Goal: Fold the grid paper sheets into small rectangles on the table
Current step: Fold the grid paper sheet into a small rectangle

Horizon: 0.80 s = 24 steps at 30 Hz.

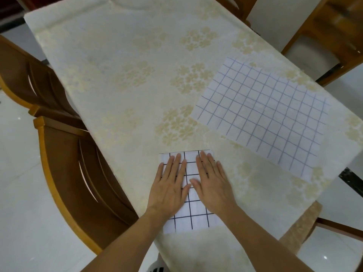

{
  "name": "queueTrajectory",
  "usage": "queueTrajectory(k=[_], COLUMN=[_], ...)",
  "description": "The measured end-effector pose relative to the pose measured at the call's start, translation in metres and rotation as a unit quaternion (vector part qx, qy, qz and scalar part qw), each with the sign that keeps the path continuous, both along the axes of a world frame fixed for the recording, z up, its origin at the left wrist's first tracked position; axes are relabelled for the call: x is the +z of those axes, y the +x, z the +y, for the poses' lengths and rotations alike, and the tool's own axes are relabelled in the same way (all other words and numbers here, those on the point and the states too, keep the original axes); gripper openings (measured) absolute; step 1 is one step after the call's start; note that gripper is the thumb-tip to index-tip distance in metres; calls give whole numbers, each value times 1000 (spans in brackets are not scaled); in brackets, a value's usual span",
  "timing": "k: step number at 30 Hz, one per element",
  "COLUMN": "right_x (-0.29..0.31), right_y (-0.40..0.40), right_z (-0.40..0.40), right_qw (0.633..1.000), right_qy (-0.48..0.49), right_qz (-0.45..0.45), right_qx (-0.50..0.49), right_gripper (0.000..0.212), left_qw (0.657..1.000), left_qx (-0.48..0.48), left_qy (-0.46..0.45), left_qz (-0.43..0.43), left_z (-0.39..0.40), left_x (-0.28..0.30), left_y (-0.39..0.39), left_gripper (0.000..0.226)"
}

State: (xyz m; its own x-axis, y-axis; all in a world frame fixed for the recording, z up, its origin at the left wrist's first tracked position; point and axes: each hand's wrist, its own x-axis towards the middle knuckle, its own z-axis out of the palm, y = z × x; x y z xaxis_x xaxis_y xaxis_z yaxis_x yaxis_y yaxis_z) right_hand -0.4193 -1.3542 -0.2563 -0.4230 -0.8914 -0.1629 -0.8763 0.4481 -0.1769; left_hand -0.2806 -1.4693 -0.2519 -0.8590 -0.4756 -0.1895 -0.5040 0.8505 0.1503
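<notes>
left hand (170, 186) and right hand (213, 182): both flat, fingers straight and together, palms down, pressing side by side on the black-grid sheet (189, 211) at the near table edge. nothing gripped or pinched by either.

black-grid sheet: lying directly under both hands, apparently already folded at least once, far edge just beyond the fingertips (179, 157), near edge toward the body. long axis running away from the body, in line with the forearms. likely step in hand: flattening a crease.

blue-grid sheet (261, 114): unfolded, flat, lying forward and to the right, well apart from the hands, long axis skewed diagonally across the tablecloth (117, 75), one corner near the right table edge. right hand nearer; reach for it probably falling to that side.

wooden chairs (64, 163) standing along the left of the table.
</notes>
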Motion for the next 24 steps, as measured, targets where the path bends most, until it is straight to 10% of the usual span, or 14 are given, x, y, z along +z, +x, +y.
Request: queueTrajectory(k=[24], right_x=[-17], right_y=[26], right_z=[46], right_qw=[1000], right_qy=[10], right_qz=[19], right_qx=[6], right_gripper=[68], left_qw=[999], left_qx=[48], left_qy=[9], left_qz=[18], left_z=[50], left_x=[-15], left_y=[24], left_gripper=[69])
